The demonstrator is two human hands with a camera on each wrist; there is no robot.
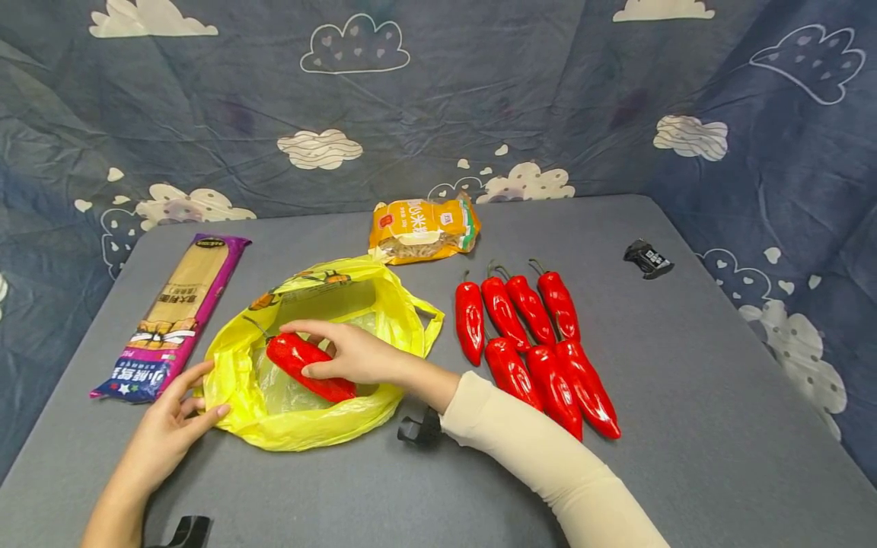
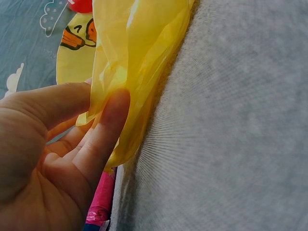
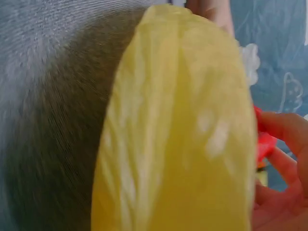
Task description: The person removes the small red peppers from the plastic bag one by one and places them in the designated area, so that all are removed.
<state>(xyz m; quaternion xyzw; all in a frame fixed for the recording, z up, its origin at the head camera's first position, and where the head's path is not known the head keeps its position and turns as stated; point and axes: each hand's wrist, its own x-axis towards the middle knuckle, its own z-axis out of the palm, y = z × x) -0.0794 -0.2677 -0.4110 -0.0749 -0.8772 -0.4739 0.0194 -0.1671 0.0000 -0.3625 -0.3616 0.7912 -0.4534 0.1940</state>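
A yellow plastic bag (image 1: 308, 438) lies on the table with its mouth spread wide. Its left rim is pinched between the thumb and fingers of my left hand (image 1: 171, 422); the left wrist view shows the bag's thin film (image 2: 139, 62) between them. Over the bag's opening, my right hand (image 1: 359, 354) grips a glossy red chili pepper (image 1: 301, 358), its stem pointing up and left. In the right wrist view the bag's side (image 3: 178, 125) hides most of the pepper (image 3: 264, 144). Several similar red peppers (image 1: 507, 312) lie in two rows right of the bag.
A purple-edged pack of noodles (image 1: 181, 304) lies left of the bag. Behind the bag is an orange food packet (image 1: 425, 228). A small black packet (image 1: 648, 259) sits at the table's far right. A cloud-patterned cloth (image 1: 438, 114) hangs behind the grey table (image 1: 719, 396).
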